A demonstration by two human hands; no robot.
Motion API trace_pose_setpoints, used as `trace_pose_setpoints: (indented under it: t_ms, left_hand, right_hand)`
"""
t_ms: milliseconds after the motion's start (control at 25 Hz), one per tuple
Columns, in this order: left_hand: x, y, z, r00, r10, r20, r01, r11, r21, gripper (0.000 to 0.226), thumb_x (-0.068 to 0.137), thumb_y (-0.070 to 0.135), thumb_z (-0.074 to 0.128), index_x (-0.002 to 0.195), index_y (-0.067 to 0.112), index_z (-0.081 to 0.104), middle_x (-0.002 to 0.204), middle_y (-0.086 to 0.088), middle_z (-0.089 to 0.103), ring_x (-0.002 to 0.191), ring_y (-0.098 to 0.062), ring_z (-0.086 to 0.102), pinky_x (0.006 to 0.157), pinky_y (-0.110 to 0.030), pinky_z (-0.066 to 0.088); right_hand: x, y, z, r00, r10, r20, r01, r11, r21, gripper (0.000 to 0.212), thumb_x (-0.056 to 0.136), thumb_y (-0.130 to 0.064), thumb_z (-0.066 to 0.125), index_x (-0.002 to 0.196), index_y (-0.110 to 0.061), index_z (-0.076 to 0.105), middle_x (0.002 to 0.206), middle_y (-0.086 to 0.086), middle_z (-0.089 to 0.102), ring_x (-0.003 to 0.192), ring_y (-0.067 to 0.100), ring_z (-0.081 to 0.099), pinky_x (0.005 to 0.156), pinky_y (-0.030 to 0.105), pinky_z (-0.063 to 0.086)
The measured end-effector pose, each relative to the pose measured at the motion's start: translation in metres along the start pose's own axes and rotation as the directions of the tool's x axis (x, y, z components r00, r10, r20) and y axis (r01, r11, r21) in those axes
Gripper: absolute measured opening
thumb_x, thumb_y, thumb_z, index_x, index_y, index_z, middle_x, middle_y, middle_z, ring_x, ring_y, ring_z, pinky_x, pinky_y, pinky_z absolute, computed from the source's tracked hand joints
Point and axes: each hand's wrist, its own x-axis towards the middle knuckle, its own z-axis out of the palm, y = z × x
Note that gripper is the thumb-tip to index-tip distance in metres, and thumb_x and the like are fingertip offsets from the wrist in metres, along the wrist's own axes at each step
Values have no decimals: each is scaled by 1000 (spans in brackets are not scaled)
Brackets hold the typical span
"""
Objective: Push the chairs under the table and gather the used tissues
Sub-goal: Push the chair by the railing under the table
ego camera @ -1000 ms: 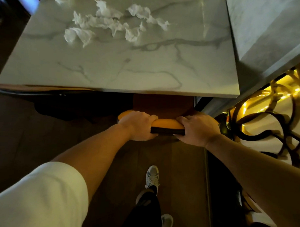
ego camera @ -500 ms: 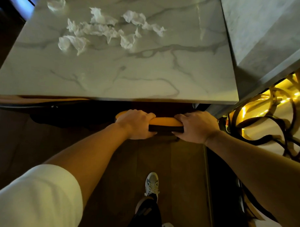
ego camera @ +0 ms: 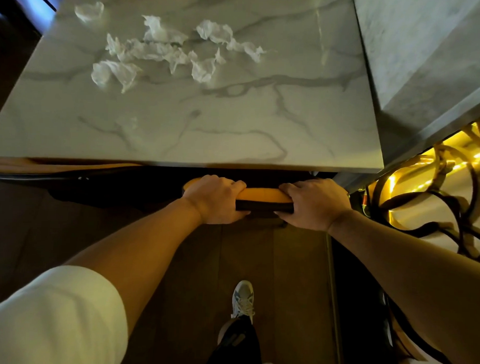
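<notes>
A marble table (ego camera: 234, 143) fills the upper view. Several crumpled white tissues (ego camera: 167, 51) lie scattered on its far left part, one more tissue (ego camera: 89, 11) apart near the far left corner. The orange top of a chair back (ego camera: 263, 195) shows just below the table's near edge; its seat is hidden under the table. My left hand (ego camera: 216, 198) grips the chair back's left part, and my right hand (ego camera: 311, 203) grips its right part, fingers curled over the top.
Another chair's dark curved back (ego camera: 57, 172) sits under the table's left side. A second marble surface (ego camera: 428, 52) stands at the right, with a lit gold and black scrolled railing (ego camera: 434, 205) below it. Dark wooden floor and my shoe (ego camera: 243, 299) lie below.
The chair has slid further under the table; its brown seat, visible a second ago, is now hidden. Both hands stayed on the chair back and moved forward with it.
</notes>
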Motion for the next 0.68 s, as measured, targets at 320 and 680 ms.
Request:
trace_pose_setpoints:
  t_ms: [320, 680]
  left_hand:
    - [9, -6, -1, 1000, -20, -6, 21, 1000, 22, 70, 90, 76, 40, 139, 26, 48, 116, 4, 66, 92, -18, 66, 82, -38, 57]
    - [26, -17, -6, 999, 14, -32, -12, 998, 60, 68, 91, 74, 41, 136, 24, 50, 110, 3, 68, 85, -16, 64, 79, -36, 56]
  right_hand:
    - [8, 5, -4, 1000, -5, -12, 5, 1000, -17, 64, 87, -73, 45, 133, -29, 57, 97, -11, 70, 87, 12, 67, 68, 26, 50]
    - [26, 17, -4, 1000, -5, -13, 4, 1000, -9, 62, 86, -73, 46, 130, -31, 58, 100, -13, 69, 86, 11, 66, 67, 25, 44]
